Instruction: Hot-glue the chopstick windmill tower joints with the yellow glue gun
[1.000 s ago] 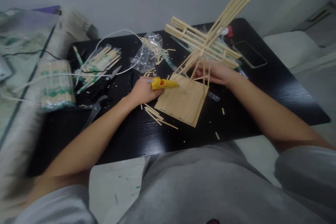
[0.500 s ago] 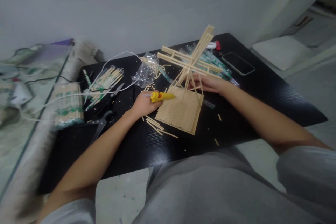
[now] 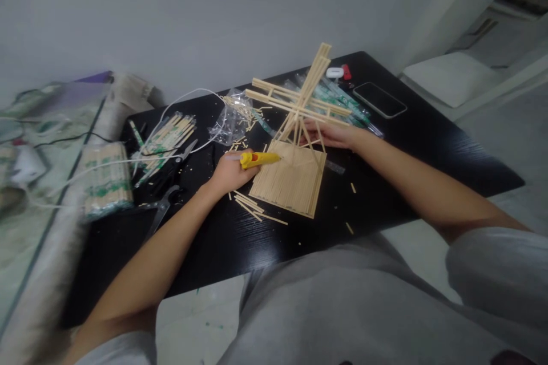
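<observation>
Plainly, left hand (image 3: 232, 173) clasps glue gun (image 3: 259, 159); right hand (image 3: 334, 134) by spindly wooden frame (image 3: 298, 108), grip unclear.

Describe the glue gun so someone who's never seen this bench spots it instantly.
On the black table, find the flat base of pale sticks. At its left side, the person's left hand grips the glue gun, nozzle pointing right. Its bright yellow body sets it apart from the pale sticks around it.
</observation>
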{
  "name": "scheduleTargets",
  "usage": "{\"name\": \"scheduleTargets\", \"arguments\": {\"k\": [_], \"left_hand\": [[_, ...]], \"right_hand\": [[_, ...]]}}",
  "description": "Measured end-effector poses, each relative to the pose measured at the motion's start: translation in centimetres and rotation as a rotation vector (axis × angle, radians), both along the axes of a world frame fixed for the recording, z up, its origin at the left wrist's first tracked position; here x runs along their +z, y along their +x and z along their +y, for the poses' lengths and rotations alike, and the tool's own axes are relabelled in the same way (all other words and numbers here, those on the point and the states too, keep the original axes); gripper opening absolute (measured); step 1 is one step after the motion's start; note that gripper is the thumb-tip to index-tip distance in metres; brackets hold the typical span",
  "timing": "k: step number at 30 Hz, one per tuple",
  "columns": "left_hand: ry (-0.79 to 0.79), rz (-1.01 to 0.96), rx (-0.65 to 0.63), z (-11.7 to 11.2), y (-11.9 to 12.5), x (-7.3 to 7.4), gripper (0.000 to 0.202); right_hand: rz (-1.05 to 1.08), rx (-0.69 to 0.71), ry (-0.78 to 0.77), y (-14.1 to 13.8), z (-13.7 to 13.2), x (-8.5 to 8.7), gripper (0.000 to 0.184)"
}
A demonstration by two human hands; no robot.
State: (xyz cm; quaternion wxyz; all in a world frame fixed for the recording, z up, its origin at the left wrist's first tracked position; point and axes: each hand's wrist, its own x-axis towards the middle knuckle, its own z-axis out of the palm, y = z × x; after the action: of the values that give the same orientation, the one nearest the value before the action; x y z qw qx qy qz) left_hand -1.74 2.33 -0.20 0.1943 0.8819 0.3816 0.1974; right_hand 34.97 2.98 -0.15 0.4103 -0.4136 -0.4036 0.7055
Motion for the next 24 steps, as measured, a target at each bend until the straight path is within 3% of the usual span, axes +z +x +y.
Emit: {"name": "scheduleTargets", "arguments": {"k": [24], "left_hand": [[-0.010, -0.025, 0.027, 0.0, 0.1, -0.6, 0.014]], "right_hand": [[-0.273, -0.125, -0.039, -1.4, -1.6, 3.0, 0.017]]}}
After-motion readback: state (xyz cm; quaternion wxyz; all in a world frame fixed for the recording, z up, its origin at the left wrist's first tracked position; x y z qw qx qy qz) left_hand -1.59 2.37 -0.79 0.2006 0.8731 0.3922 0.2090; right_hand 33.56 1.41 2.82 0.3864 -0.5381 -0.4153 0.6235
